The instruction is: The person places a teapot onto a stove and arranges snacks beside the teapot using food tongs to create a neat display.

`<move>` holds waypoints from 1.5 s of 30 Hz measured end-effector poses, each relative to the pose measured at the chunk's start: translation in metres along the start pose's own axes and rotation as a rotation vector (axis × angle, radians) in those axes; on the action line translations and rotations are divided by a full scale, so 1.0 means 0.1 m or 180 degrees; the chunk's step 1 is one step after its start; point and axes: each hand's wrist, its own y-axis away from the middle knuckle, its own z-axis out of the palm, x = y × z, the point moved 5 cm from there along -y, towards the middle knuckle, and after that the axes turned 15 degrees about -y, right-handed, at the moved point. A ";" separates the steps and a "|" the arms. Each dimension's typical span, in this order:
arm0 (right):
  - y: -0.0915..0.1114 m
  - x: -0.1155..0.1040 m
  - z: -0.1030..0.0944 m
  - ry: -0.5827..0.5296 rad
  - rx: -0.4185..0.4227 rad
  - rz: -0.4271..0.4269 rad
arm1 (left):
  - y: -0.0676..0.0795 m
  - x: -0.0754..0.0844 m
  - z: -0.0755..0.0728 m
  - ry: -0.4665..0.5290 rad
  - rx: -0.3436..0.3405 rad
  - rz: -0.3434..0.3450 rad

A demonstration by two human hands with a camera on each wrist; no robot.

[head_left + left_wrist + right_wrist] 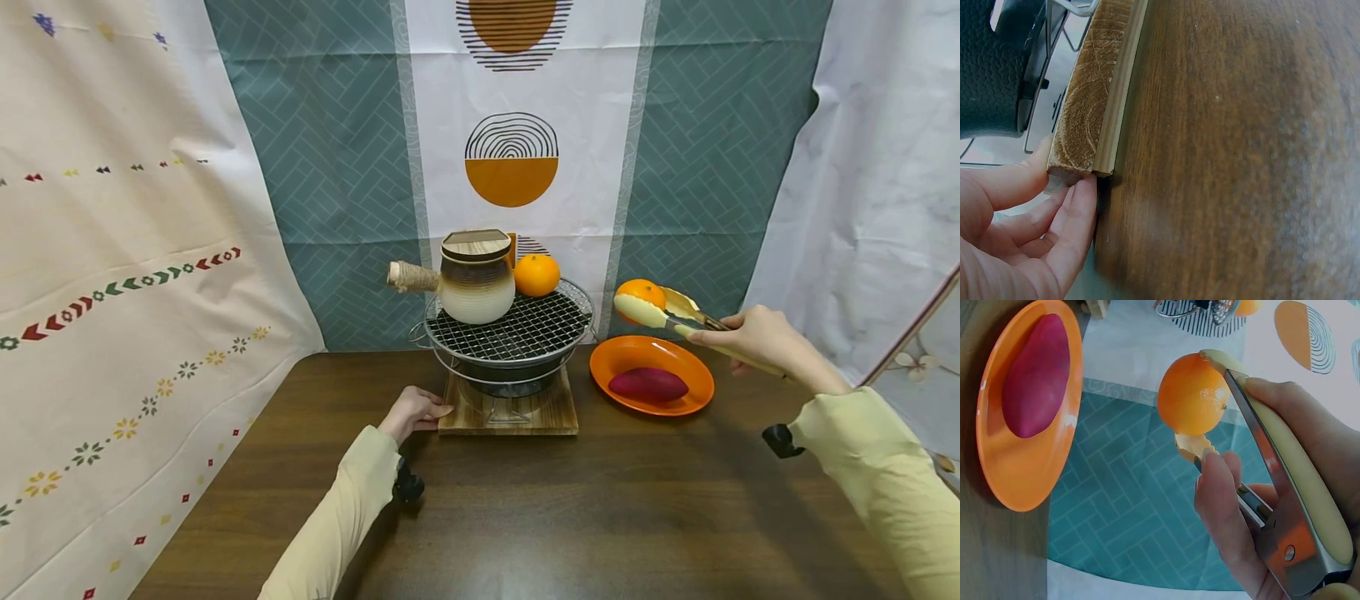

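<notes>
My right hand (765, 337) grips a pair of tongs (1285, 506) with pale yellow covers on the arms. Between the tong tips an orange (1191, 394) is clasped, held in the air above and behind the orange plate (701, 396). A purple sweet potato (648, 385) lies on that plate. With thumb and fingers, my left hand (412, 411) pinches the front left corner of a wooden board (1094, 94). On the board stands a round grill (540, 329) with a black mesh top. The grill bears a pot (477, 292) and a second orange (537, 275).
The pot's rope-wound handle (412, 277) sticks out to the left past the grill. Wire loops jut from both sides of the grill. Patterned cloths (337, 167) hang behind and at both sides of the brown wooden table (525, 517).
</notes>
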 end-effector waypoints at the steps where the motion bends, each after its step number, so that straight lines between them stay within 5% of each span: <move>1: 0.00 0.00 -0.01 0.0003 0.0010 -0.0002 | 0.01 0.01 0.00 -0.0010 0.0001 -0.0005; 6: 0.01 -0.05 -0.04 0.0027 0.0028 -0.0032 | -0.05 -0.04 0.01 -0.0041 0.0008 -0.0031; 11: 0.04 -0.11 -0.07 0.0012 0.0008 -0.0018 | -0.34 -0.23 0.02 0.0013 -0.0099 0.0135; 14: 0.06 -0.15 -0.09 -0.0028 -0.0005 -0.0003 | -0.27 -0.18 0.01 0.0012 -0.0083 0.0132; 19: 0.09 -0.19 -0.10 -0.0075 0.0009 -0.0005 | 0.07 0.05 0.00 0.0046 -0.0057 0.0060; 45: 0.22 -0.49 -0.09 -0.0312 -0.0159 -0.0178 | 0.02 -0.01 0.01 0.0006 0.0022 0.0092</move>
